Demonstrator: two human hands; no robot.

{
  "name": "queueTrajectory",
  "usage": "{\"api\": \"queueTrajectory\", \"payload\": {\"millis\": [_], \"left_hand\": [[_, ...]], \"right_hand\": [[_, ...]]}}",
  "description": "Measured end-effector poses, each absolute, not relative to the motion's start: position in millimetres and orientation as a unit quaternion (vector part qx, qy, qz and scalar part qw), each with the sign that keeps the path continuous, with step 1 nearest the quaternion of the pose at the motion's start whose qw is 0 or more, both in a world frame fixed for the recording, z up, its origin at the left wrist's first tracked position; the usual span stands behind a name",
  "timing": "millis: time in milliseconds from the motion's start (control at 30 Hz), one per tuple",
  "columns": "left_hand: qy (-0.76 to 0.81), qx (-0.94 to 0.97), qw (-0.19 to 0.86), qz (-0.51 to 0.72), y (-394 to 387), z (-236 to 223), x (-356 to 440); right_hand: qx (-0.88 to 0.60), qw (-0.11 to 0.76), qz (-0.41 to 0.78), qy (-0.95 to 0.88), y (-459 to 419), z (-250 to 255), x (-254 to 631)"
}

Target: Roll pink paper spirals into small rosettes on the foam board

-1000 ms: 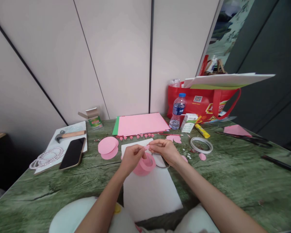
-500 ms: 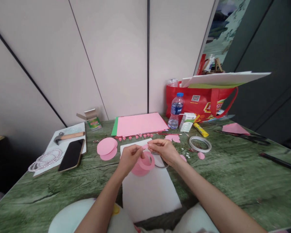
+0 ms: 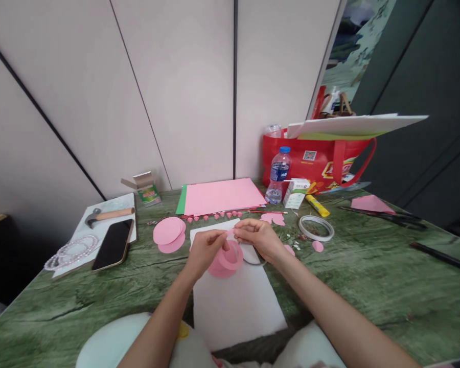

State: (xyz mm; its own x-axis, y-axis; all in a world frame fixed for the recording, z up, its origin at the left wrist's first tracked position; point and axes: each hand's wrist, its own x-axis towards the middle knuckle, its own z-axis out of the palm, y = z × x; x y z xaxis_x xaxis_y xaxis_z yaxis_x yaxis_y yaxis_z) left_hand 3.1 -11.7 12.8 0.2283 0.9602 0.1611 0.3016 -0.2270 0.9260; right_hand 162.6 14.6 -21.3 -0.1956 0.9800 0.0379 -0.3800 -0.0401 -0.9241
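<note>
Over a white sheet point(image 3: 237, 312), both hands pinch a curled pink paper strip point(image 3: 236, 259). My left hand point(image 3: 206, 250) has its thumb and fingers closed on the strip's upper left part. Close beside it, my right hand point(image 3: 261, 239) pinches the strip's top end between thumb and fingertips. The strip hangs in a loop below the fingers, overlapping more pink paper point(image 3: 220, 272) beneath it. A thin grey curved object point(image 3: 255, 263) shows partly under my right hand; what it is stays hidden.
Pink paper circles point(image 3: 168, 232) lie to the left, near a phone point(image 3: 113, 245) and a hammer point(image 3: 109, 215). Behind are stacked pink sheets point(image 3: 224, 197). Rightward are a water bottle point(image 3: 278, 176), carton point(image 3: 296, 193), glue stick point(image 3: 317, 205), tape roll point(image 3: 316, 228) and red bag point(image 3: 310, 161).
The hanging loop of the pink strip has shifted slightly left. Both hands keep their pinch on it in almost the same place.
</note>
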Motion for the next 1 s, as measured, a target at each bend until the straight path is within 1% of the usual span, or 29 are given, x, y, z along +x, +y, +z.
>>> {"api": "queueTrajectory", "payload": {"millis": [267, 467, 800, 1000], "left_hand": [[0.476, 0.672, 0.403, 0.401, -10.1, 8.4, 0.9], [0.476, 0.664, 0.408, 0.407, -10.4, 8.2, 0.8], [0.476, 0.675, 0.399, 0.397, -10.7, 9.2, 1.1], [0.473, 0.66, 0.414, 0.411, -11.5, 10.7, 3.3]], "right_hand": [[-0.337, 0.548, 0.638, -0.424, 17.0, -24.6, 163.0], [-0.311, 0.542, 0.65, -0.433, 17.4, -26.4, 163.4], [-0.339, 0.544, 0.636, -0.43, 15.0, -20.6, 164.0], [-0.342, 0.551, 0.626, -0.434, 14.2, -19.6, 163.1]]}}
